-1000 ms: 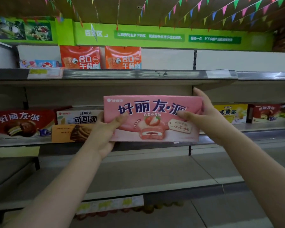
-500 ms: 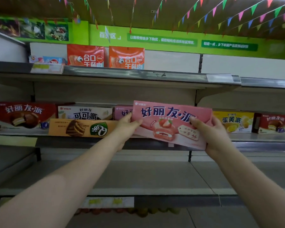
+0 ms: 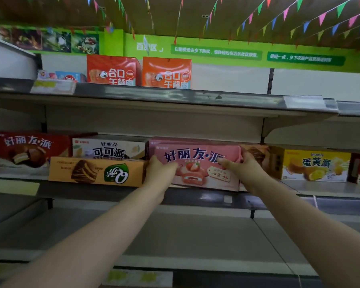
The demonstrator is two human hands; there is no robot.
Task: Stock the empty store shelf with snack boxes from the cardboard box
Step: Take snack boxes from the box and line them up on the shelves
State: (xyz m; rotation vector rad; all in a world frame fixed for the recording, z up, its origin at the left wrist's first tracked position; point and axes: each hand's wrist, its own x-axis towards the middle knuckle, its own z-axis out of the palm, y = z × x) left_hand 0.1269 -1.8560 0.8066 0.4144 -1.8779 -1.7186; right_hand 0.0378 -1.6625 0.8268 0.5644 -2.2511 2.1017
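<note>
Centrally, pink snack box [image 3: 197, 163] stands on middle shelf [image 3: 330, 189], orange box [image 3: 96, 171] tight at its left edge, yellow box [image 3: 314, 165] just right. Lower shelf [image 3: 175, 235] offers open room. Left hand [image 3: 160, 171] grips the box's left end; right hand [image 3: 243, 165] grips its right end, both arms extended.

Coloured bunting [image 3: 283, 16] overhead; green wall banner [image 3: 216, 51]; food photos [image 3: 50, 39].

Both forearms bare to frame edge, no sleeves visible. Left hand [image 3: 161, 172] & right hand [image 3: 244, 168]: no rings, watch or gloves showing (nails too blurred to tell).
</note>
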